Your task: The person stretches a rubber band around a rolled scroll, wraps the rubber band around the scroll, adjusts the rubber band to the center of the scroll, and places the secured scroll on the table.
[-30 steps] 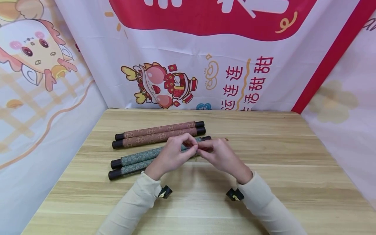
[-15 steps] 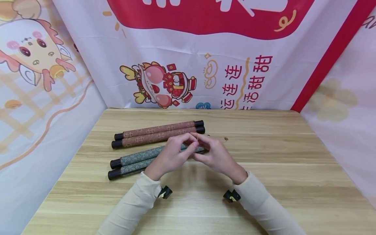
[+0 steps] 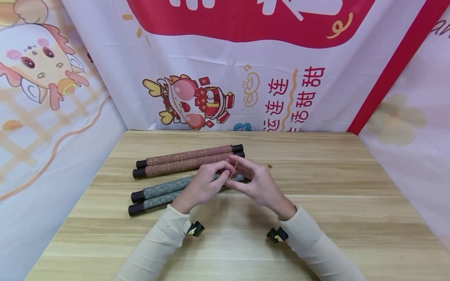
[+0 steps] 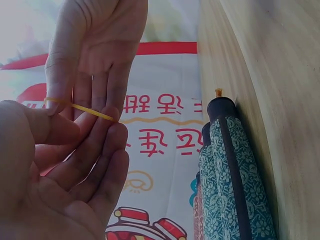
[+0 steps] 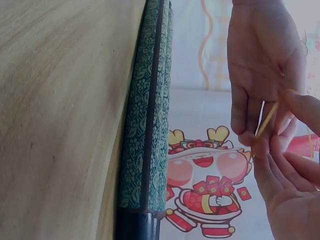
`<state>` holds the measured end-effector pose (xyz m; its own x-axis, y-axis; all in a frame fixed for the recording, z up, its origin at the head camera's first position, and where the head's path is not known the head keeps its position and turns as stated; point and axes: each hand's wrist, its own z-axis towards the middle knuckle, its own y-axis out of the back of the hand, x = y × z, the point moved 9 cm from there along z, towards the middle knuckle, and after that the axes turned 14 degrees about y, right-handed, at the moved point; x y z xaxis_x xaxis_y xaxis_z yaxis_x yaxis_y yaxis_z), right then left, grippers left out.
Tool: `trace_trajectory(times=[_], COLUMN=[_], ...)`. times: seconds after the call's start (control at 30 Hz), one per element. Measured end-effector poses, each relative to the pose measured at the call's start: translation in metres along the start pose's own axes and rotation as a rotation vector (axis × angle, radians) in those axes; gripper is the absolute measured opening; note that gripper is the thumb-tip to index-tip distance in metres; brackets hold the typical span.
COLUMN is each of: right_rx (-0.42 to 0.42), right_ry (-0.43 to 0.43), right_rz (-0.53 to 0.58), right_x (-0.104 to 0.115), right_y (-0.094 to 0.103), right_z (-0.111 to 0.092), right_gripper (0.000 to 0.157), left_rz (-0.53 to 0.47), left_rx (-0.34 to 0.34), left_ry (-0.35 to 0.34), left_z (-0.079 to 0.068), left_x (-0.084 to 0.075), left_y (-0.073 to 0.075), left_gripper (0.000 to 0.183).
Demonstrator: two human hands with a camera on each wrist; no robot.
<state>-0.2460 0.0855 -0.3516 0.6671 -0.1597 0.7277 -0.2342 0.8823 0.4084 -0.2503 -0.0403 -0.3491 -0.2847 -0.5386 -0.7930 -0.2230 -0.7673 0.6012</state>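
A thin orange-yellow rubber band (image 3: 234, 168) is held between the two hands, above the right end of the green patterned scrolls (image 3: 166, 187). My right hand (image 3: 258, 179) has its thumb and fingers spread, with the band stretched across from thumb to fingertips. With bent fingers, my left hand (image 3: 202, 185) pinches at the band beside them. The left wrist view shows one taut strand of the band (image 4: 92, 111) crossing above the left thumb; the rest is hidden behind the fingers. In the right wrist view a green scroll (image 5: 142, 125) with a black end lies beside the hands.
Behind the green scrolls lies a pair of brown patterned scrolls (image 3: 188, 158) with black ends. A small brown bit (image 3: 270, 166) lies on the wooden table (image 3: 334, 218) right of the hands. A printed cloth (image 3: 299, 50) hangs along the back edge.
The hands were pinched together at the fingertips a second ago. Since then my right thumb and fingers have spread apart, stretching the rubber band into view. The scrolls have stayed put.
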Motion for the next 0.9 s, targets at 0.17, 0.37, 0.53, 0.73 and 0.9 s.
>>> trace_trajectory(times=[0.17, 0.37, 0.53, 0.73, 0.9], right_rx=[-0.080, -0.087, -0.010, 0.018, -0.014], right_ry=[0.034, 0.035, -0.062, -0.078, -0.112], right_rz=[0.172, 0.165, -0.013, -0.041, 0.032], right_x=[0.003, 0.000, -0.013, -0.012, -0.010], right_y=[0.000, 0.003, 0.009, 0.010, 0.009], right_z=[0.000, 0.001, -0.001, -0.001, -0.001], right_gripper=[0.068, 0.067, 0.076, 0.084, 0.077], left_rz=[-0.040, -0.052, -0.037, -0.053, -0.029], left_rx=[-0.003, 0.047, 0.041, 0.033, 0.042], left_ry=[-0.013, -0.056, -0.041, -0.079, -0.116], left_z=[0.002, 0.002, 0.003, 0.002, 0.002], left_x=[0.002, -0.003, -0.003, -0.004, -0.006], left_y=[-0.004, -0.013, -0.011, -0.011, -0.018], left_gripper=[0.028, 0.026, 0.020, 0.016, 0.014])
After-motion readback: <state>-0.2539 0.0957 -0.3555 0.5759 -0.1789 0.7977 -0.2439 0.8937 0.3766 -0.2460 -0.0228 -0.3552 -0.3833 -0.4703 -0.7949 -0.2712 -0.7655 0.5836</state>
